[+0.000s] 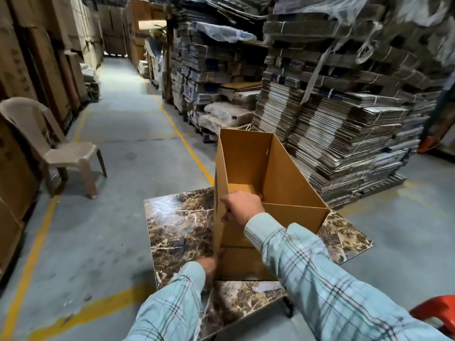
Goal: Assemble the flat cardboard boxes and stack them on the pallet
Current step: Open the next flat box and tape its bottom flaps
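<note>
An opened brown cardboard box (278,178) stands upright on a marble-patterned tabletop (177,225), its top open toward me. My right hand (242,207) grips the box's near-left top corner, fingers curled over the edge. My left hand (209,263) presses against the lower left side of the box near its bottom flap; its fingers are partly hidden behind the box wall and my sleeve. Tall stacks of bundled flat cardboard boxes (344,134) rise behind the box on wooden pallets (379,187).
A beige plastic chair (51,146) stands to the left on the grey floor. Brown cartons (29,70) line the left wall. Yellow floor lines (182,139) mark the aisle. Something orange-red (435,310) sits at the lower right.
</note>
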The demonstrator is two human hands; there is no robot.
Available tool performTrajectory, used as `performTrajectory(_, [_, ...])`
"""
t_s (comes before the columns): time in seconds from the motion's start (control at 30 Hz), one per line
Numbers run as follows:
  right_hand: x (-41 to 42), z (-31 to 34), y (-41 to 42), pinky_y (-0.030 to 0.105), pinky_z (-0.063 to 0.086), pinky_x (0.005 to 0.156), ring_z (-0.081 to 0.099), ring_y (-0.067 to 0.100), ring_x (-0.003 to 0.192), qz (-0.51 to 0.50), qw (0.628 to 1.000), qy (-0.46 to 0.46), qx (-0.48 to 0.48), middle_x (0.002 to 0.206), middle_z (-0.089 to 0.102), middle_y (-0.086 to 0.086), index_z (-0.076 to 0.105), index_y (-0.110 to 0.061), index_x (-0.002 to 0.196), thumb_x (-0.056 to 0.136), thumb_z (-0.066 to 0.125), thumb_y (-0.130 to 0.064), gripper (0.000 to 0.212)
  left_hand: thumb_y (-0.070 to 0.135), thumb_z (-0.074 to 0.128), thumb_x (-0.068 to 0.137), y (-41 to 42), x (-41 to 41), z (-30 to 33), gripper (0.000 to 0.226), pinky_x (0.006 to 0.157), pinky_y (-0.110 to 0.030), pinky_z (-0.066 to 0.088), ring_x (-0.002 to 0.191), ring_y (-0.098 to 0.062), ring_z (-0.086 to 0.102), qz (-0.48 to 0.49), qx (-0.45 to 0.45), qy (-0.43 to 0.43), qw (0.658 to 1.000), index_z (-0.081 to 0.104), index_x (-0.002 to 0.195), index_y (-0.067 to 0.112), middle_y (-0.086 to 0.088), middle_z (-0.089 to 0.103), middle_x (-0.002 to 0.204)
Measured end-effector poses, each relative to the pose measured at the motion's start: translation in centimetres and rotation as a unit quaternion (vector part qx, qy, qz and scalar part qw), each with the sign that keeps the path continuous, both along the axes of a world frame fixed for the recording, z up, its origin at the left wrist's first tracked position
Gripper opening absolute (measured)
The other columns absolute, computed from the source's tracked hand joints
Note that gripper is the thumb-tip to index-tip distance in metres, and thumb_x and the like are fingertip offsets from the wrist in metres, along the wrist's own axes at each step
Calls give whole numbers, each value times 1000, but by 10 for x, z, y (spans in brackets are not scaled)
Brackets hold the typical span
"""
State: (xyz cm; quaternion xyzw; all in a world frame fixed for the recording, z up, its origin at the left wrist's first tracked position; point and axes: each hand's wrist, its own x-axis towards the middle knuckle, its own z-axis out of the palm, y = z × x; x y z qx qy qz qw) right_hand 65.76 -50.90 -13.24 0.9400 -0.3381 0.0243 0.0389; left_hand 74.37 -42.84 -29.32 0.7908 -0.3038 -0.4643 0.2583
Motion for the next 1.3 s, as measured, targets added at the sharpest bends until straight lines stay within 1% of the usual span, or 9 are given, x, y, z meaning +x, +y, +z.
performTrajectory(0.2, [-27,26,-36,45,55,81,63,25,102,7,996,-88,15,110,68,2,61,-19,116,81,71,-41,42,86,32,76,-40,8,-16,107,115,-36,25,137,-33,36,83,12,34,996,29,147,7,-18,33,151])
performTrajectory(0.3, [-43,34,-50,42,54,86,63,24,105,17,987,-159,7,113,68,4,62,-16,120,83,69,-37,43,101,50,33,-69,17,-36,150,113,-47,31,129,-38,44,238,-59,84,966,22,146,6,-21,40,145])
performTrajectory(0.47, [-60,35,-81,40,57,82,67,19,96,18,953,-303,3,104,72,5,67,-11,116,78,75,-37,47,104,41,35,-146,77,-97,130,108,-49,38,127,-30,49,354,-149,145,912,44,138,25,-7,46,145])
performTrajectory(0.53, [-66,34,-92,39,57,81,67,19,94,12,938,-346,1,103,72,5,68,-11,113,77,75,-38,46,94,60,40,-158,95,-75,121,105,-49,42,124,-27,50,393,-178,173,885,43,135,22,-3,46,142])
performTrajectory(0.6, [-72,36,-100,38,56,85,66,18,96,-2,924,-381,11,105,72,6,68,-10,113,78,75,-36,44,73,76,53,-118,63,17,112,106,-46,40,126,-30,46,431,-193,173,864,32,135,10,-10,42,138])
performTrajectory(0.73, [-84,37,-116,25,49,90,63,15,100,-36,901,-431,36,112,70,6,67,-9,115,78,77,-32,44,45,77,74,-107,51,93,93,106,-38,33,130,-33,38,424,-235,107,868,24,140,6,-16,35,143])
performTrajectory(1.0, [-88,11,-123,22,42,94,56,12,108,-100,836,-531,99,123,64,4,61,-11,124,77,78,-33,55,39,77,68,-128,72,172,91,104,-41,29,126,-36,34,390,-334,-93,853,25,138,14,-17,32,137])
performTrajectory(1.2, [-103,-72,-106,45,36,110,43,25,133,-220,734,-569,296,143,49,6,52,-19,135,79,72,-40,63,42,74,64,-151,30,207,86,108,-53,22,128,-37,26,250,-355,-338,835,30,135,21,-15,30,137])
performTrajectory(1.3, [-112,-118,-94,47,35,110,38,25,135,-244,652,-602,391,148,41,3,43,-24,142,81,70,-43,70,51,70,68,-155,-7,193,87,109,-54,16,130,-36,27,151,-359,-451,803,30,138,20,-16,31,139])
